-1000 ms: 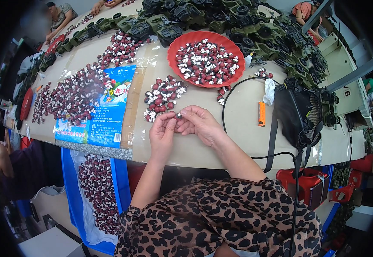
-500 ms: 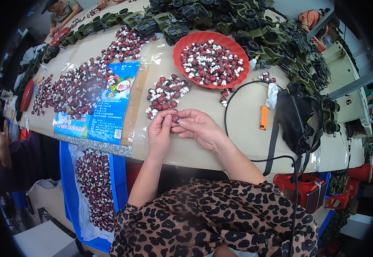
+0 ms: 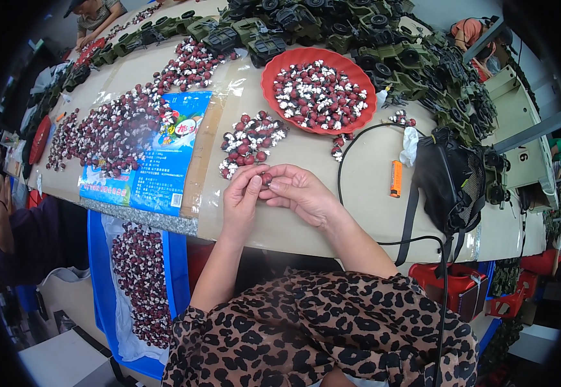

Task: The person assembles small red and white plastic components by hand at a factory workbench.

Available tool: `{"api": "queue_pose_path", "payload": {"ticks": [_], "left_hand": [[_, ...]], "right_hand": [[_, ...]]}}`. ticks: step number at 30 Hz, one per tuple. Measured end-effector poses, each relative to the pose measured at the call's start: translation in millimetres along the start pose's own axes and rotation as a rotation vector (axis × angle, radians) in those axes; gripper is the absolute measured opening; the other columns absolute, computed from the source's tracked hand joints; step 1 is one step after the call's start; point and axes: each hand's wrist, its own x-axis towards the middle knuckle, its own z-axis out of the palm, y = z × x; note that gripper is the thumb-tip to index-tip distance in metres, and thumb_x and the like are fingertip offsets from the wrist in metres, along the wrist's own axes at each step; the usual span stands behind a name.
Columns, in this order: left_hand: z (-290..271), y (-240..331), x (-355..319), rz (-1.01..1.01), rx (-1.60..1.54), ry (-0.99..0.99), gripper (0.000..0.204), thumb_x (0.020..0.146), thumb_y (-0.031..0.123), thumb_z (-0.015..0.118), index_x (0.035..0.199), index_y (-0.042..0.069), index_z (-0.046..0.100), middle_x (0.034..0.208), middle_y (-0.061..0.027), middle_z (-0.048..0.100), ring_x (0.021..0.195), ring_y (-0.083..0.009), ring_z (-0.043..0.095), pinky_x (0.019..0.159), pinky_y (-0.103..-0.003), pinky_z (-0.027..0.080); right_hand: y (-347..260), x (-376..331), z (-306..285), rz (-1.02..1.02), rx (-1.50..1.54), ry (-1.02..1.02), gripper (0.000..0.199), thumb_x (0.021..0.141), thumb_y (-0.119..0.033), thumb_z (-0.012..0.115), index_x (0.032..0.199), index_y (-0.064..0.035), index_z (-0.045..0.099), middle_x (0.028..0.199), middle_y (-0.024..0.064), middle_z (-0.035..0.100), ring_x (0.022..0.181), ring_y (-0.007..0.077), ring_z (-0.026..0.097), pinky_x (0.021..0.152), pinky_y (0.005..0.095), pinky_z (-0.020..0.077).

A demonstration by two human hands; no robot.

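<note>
Both hands meet just left of the frame's centre, above the near edge of the counter point(image 3: 371, 187). The left hand point(image 3: 242, 200) and the right hand point(image 3: 300, 193) press their fingertips together around 1 small dark-red piece point(image 3: 266, 178), which shows only as a dot between the thumbs and forefingers; each hand's grip is clamped on it, and the 2 hands touch each other there. How the piece is turned cannot be told.

Just above the hands, a small heap of red and white pieces point(image 3: 249, 140) lies loose on the counter, near the fingertips but apart from them. Further up, toward the upper centre, a round red tray point(image 3: 274, 97) holds many more of the same pieces. A far wider spread of pieces point(image 3: 113, 129) covers the upper left of the counter, partly over a blue printed bag point(image 3: 164, 168) lying flat.

Right of the hands, an orange lighter point(image 3: 395, 178) lies on the counter, ringed by a looping black cable point(image 3: 342, 168). A black bag point(image 3: 451, 180) sits at the right edge of the counter, its strap hanging over the side. Dark green toy vehicles point(image 3: 390, 45) crowd the top of the frame.

In the lower left, below the counter, a blue crate point(image 3: 97, 284) lined with clear plastic holds more red pieces. The person's leopard-print sleeve point(image 3: 306, 335) fills the bottom centre.
</note>
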Motion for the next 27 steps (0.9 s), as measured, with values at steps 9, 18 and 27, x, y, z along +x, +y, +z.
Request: {"api": "queue_pose_path", "payload": {"ticks": [9,18,27], "left_hand": [[0.9,1.9,0.5,0.015,0.019,-0.004,0.02,0.086,0.011,0.045,0.098,-0.001,0.057,0.098,-0.0074,0.049,0.093,-0.0135,0.047,0.081,-0.024,0.037],[1.0,4.1,0.8,0.045,0.044,-0.006,0.02,0.086,0.01,0.046,0.098,-0.001,0.057,0.098,-0.0078,0.049,0.093,-0.0141,0.047,0.082,-0.024,0.037],[-1.4,0.8,-1.5,0.0,-0.103,-0.065,0.027,0.079,0.0,0.05,0.106,-0.004,0.052,0.106,-0.006,0.042,0.087,-0.0092,0.047,0.076,-0.02,0.039]], "right_hand": [[3.2,2.7,-6.0,0.001,0.045,-0.03,0.02,0.082,-0.004,0.052,0.101,-0.0024,0.048,0.09,0.0075,0.058,0.083,0.0145,0.059,0.073,0.0239,0.0491],[2.5,2.0,-4.3,0.012,0.058,-0.029,0.02,0.081,-0.004,0.053,0.101,-0.0027,0.049,0.09,0.0065,0.058,0.081,0.0132,0.059,0.073,0.0236,0.0491],[3.3,0.5,-2.2,-0.038,-0.055,0.023,0.02,0.08,-0.003,0.054,0.1,-0.004,0.049,0.089,0.0035,0.058,0.079,0.01,0.057,0.071,0.0233,0.0485]]}}
